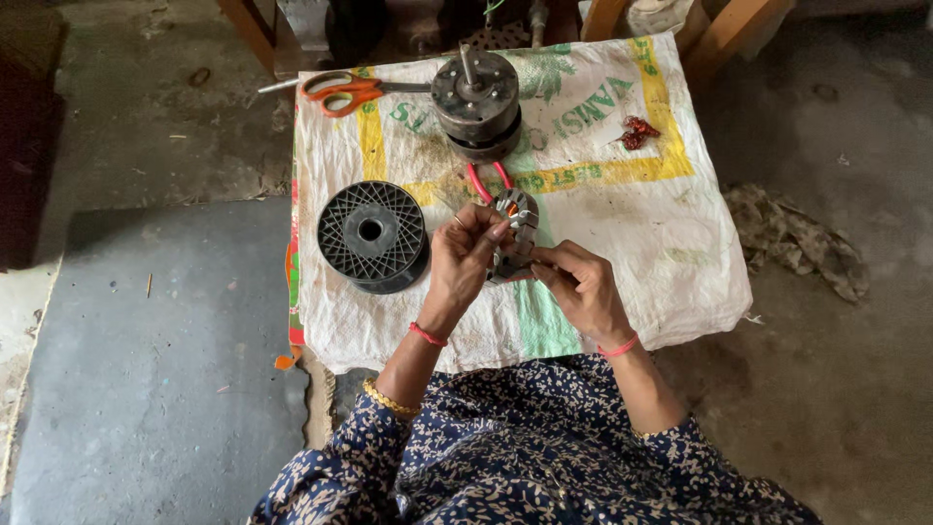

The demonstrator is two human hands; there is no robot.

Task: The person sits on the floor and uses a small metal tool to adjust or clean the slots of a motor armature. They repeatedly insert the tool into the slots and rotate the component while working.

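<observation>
Holding a small grey motor stator (513, 233) above the middle of the work surface, both hands meet over a low table (700, 282) covered with a printed white woven sack (632, 224). The left hand (465, 258) is closed around the stator's left side, fingers curled over its upper edge, with the thumb pressed against the core. The right hand (581, 284) is pinched at the stator's lower right edge, fingertips drawn together; whether they grip a wire or the core itself cannot be told. Two red leads (486, 180) rise from the top of the stator toward a round dark motor housing (476, 102) with an upright shaft, standing at the far side of the table. A black plastic spool (372, 235) with a lattice face lies just left of the left hand, apart from it. Orange-handled scissors (342, 92) lie at the far left corner, beside the housing. A small clump of red-brown wire (637, 131) lies at the far right of the sack.
</observation>
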